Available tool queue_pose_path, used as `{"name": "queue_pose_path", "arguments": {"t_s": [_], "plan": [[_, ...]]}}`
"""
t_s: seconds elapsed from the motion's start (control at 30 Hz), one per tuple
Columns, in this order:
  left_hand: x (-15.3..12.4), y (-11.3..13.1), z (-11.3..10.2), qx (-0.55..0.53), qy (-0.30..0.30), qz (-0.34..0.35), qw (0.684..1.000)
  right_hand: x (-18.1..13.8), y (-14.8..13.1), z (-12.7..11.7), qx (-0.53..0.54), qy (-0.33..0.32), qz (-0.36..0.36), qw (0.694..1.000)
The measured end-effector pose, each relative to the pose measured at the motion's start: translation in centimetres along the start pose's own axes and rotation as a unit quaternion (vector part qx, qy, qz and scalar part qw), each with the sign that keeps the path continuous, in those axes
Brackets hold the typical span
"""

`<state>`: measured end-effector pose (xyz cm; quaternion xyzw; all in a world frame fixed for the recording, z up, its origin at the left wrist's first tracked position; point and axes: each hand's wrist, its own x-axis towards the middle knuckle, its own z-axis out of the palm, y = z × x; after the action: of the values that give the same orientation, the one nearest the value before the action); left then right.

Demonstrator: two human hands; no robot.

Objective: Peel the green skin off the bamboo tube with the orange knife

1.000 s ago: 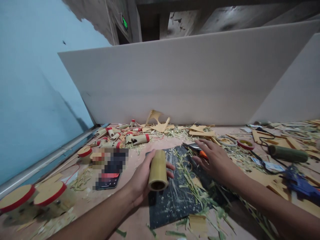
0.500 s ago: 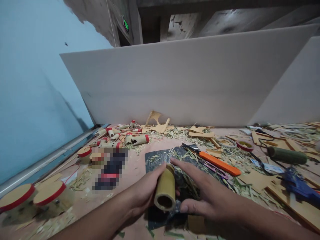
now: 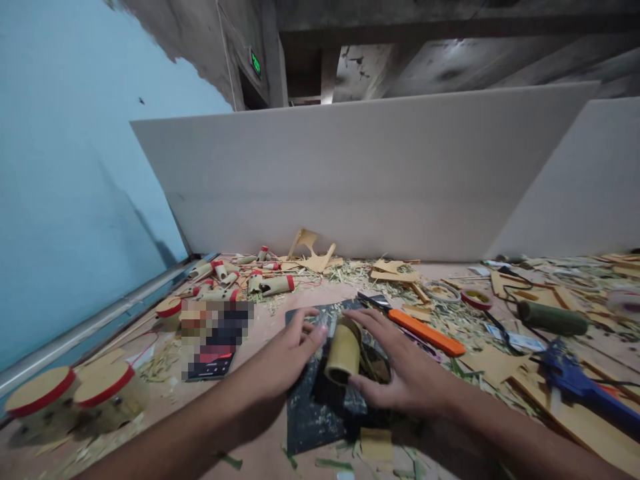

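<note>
A short bamboo tube (image 3: 345, 353) is tilted over a dark cutting mat (image 3: 315, 423), its open end toward me. My right hand (image 3: 400, 357) has it from the right side, thumb at the near rim and fingers along the far end. My left hand (image 3: 295, 350) is just left of the tube, apart from it, its fingers loosely spread and holding nothing. Beyond my right hand lies an orange-handled utility knife (image 3: 425, 331) on the mat's edge, among bamboo shavings.
Two drum-like bamboo pieces with red rims (image 3: 107, 393) stand at the left, near a phone (image 3: 215, 357). Small red-ended bamboo tubes (image 3: 277, 285) lie farther back. On the right are a blue glue gun (image 3: 580, 380), a green bamboo piece (image 3: 553, 318) and wood scraps. A white panel (image 3: 350, 187) stands behind.
My left hand has let go of the bamboo tube and moved slightly left, its fingers opening. My right hand has closed in on the tube, which has shifted a little right and away.
</note>
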<state>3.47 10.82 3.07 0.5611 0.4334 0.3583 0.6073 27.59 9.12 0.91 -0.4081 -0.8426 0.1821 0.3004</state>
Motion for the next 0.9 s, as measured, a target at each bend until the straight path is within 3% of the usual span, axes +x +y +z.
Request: {"name": "queue_pose_path", "arguments": {"t_s": [0.1,0.23,0.3,0.43,0.53,0.63,0.73,0.9], "plan": [[0.2,0.4,-2.3,0.275,0.005,0.050,0.960,0.3,0.5,0.2,0.012,-0.019,0.008,1.000],[-1.0,0.8,-3.3,0.585,-0.047,-0.052,0.808,0.6,0.0,1.0,0.019,-0.047,-0.008,0.999],[-2.0,1.0,-2.9,0.636,-0.031,-0.055,0.769,0.9,-0.5,1.1,0.007,-0.035,0.000,0.999],[-1.8,1.8,-2.8,0.617,-0.024,0.027,0.786,1.2,-1.3,0.1,-0.024,-0.029,0.048,0.998],[1.3,2.5,-3.3,0.618,-0.050,0.058,0.783,1.3,-1.4,-0.9,-0.032,-0.047,0.075,0.996],[5.8,3.3,-3.5,0.639,-0.032,0.032,0.768,1.1,-1.1,-1.1,-0.040,-0.054,0.086,0.994],[9.6,3.8,-3.2,0.653,-0.054,-0.009,0.756,0.7,-0.4,-0.9,-0.057,-0.051,0.095,0.993],[13.0,4.2,-2.3,0.671,-0.095,-0.082,0.731,-0.3,2.4,-1.8,-0.072,-0.004,0.106,0.992]]}}
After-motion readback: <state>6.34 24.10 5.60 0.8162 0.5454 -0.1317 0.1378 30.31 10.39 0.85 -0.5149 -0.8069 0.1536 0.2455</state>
